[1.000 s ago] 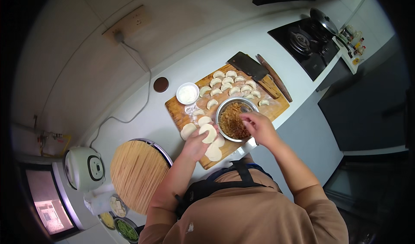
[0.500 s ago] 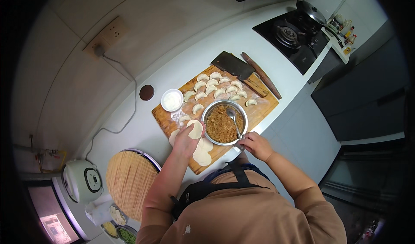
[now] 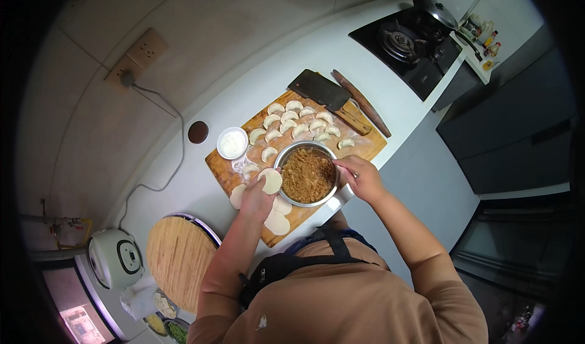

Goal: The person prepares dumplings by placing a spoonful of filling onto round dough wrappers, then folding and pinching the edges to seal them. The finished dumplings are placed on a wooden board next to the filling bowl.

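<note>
My left hand [image 3: 256, 201] holds a round dumpling wrapper [image 3: 270, 181] close to the left rim of a steel bowl. Brown minced filling [image 3: 304, 176] fills that bowl [image 3: 282, 196]. At its right rim my right hand [image 3: 361, 177] is closed on a spoon; its bowl end is hard to make out against the filling. More flat wrappers [image 3: 278, 223] lie under and beside my left hand on the wooden cutting board [image 3: 372, 147]. Behind the bowl, several folded dumplings [image 3: 289, 117] sit in loose rows on the floured board.
A cleaver [image 3: 320, 90] lies across the board's far right corner, beside a rolling pin [image 3: 361, 102]. A white bowl of flour [image 3: 233, 143] stands at the left edge, near a dark round lid [image 3: 198, 132]. Farther off are a gas stove [image 3: 405, 48], a rice cooker [image 3: 116, 257] and a round wooden board [image 3: 180, 262].
My right hand has moved up to the bowl's right rim, and the spoon has shifted with it. My left hand still holds the wrapper. The whole view has shifted slightly.
</note>
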`<action>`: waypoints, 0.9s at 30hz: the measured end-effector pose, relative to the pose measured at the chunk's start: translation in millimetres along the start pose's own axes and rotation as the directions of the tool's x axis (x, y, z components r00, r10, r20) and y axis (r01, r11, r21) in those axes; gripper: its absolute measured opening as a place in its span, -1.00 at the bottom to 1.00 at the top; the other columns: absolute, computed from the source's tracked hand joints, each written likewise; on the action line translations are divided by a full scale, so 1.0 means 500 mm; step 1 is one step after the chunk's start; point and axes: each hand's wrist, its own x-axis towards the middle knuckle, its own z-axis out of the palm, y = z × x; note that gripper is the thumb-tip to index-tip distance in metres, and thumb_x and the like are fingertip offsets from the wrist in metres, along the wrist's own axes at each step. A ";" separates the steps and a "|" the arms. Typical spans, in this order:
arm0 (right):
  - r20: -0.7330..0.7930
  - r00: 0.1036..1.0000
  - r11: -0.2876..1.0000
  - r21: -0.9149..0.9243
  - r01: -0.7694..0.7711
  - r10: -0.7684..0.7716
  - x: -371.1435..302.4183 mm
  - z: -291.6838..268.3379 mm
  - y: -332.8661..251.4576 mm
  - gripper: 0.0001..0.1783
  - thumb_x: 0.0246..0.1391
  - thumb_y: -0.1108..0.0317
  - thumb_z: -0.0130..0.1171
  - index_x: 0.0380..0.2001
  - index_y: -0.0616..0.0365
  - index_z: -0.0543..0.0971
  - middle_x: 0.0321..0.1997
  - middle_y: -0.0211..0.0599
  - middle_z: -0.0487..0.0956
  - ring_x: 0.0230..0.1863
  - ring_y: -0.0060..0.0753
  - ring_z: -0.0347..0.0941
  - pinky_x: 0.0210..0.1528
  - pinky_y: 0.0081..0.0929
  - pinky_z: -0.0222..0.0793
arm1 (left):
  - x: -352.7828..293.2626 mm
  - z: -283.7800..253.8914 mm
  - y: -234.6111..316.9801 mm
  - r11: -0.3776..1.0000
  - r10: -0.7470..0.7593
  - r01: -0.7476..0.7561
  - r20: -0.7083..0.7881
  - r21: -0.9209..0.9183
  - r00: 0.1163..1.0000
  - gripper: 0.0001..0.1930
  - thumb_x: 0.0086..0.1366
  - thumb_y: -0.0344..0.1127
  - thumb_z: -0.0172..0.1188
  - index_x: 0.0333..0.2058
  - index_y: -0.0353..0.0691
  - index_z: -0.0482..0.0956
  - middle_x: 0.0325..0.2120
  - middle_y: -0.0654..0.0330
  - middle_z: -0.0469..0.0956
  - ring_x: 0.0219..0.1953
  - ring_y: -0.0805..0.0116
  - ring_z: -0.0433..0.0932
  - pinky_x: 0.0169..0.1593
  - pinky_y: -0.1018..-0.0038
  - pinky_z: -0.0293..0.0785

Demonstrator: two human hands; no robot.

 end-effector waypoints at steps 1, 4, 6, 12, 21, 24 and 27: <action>0.001 1.000 1.000 0.029 0.009 -0.009 -0.013 -0.005 0.003 -0.80 -0.02 0.44 0.12 -0.26 0.12 0.56 -0.40 -0.24 0.52 -0.38 -0.18 0.45 -0.31 -0.42 0.38 | -0.006 0.002 0.002 1.000 -0.004 0.004 -0.022 0.009 1.000 -0.66 0.34 -0.45 -0.29 0.08 -0.37 0.14 0.04 -0.12 0.30 0.05 0.12 0.35 0.12 0.29 0.27; 0.018 1.000 0.993 0.115 0.007 -0.009 -0.056 -0.020 0.008 -0.81 -0.03 0.49 0.12 -0.27 0.14 0.57 -0.35 -0.22 0.56 -0.34 -0.20 0.48 -0.27 -0.44 0.39 | -0.019 0.008 0.007 0.998 -0.028 0.031 -0.054 0.063 0.998 -0.67 0.33 -0.45 -0.25 0.06 -0.35 0.16 0.03 -0.08 0.33 0.04 0.13 0.36 0.11 0.30 0.28; 0.058 0.998 0.984 0.173 -0.036 0.027 -0.079 -0.032 0.002 -0.80 -0.04 0.53 0.11 -0.28 0.15 0.57 -0.32 -0.21 0.57 -0.31 -0.22 0.49 -0.25 -0.45 0.40 | -0.019 0.002 0.005 0.994 -0.043 0.047 -0.043 0.101 0.998 -0.67 0.33 -0.45 -0.21 0.06 -0.34 0.17 0.02 -0.07 0.34 0.04 0.14 0.36 0.11 0.31 0.28; 0.089 0.996 0.977 0.210 -0.041 0.022 -0.106 -0.038 0.004 -0.84 -0.01 0.55 0.08 -0.31 0.21 0.57 -0.33 -0.16 0.57 -0.31 -0.18 0.49 -0.25 -0.44 0.40 | -0.018 -0.002 0.000 0.991 -0.086 0.087 -0.013 0.098 0.996 -0.68 0.30 -0.46 -0.15 0.03 -0.33 0.19 0.01 -0.06 0.35 0.02 0.16 0.37 0.08 0.31 0.30; 0.215 0.977 0.967 0.246 -0.060 0.006 -0.103 -0.061 0.005 -0.87 -0.02 0.54 0.10 -0.35 0.21 0.58 -0.36 -0.19 0.57 -0.32 -0.21 0.49 -0.25 -0.44 0.40 | -0.023 -0.008 -0.007 0.988 -0.114 0.109 0.044 0.108 0.992 -0.68 0.29 -0.46 -0.13 0.03 -0.33 0.19 0.00 -0.07 0.35 0.01 0.16 0.37 0.05 0.31 0.31; 0.236 0.972 0.962 0.264 -0.065 0.001 -0.104 -0.058 0.004 -0.86 -0.02 0.55 0.11 -0.35 0.20 0.58 -0.37 -0.19 0.57 -0.33 -0.22 0.48 -0.25 -0.44 0.39 | -0.025 -0.011 -0.007 0.992 -0.104 0.101 0.031 0.081 0.994 -0.67 0.29 -0.46 -0.13 0.03 -0.33 0.19 0.00 -0.07 0.35 0.01 0.16 0.37 0.05 0.31 0.30; 0.207 0.978 0.964 0.261 -0.049 -0.006 -0.101 -0.057 0.013 -0.86 -0.03 0.52 0.14 -0.34 0.18 0.59 -0.35 -0.21 0.57 -0.35 -0.22 0.47 -0.26 -0.42 0.39 | -0.029 -0.009 -0.006 0.992 -0.104 0.101 0.039 0.072 0.994 -0.67 0.29 -0.47 -0.13 0.03 -0.33 0.19 0.01 -0.07 0.35 0.01 0.15 0.37 0.05 0.30 0.30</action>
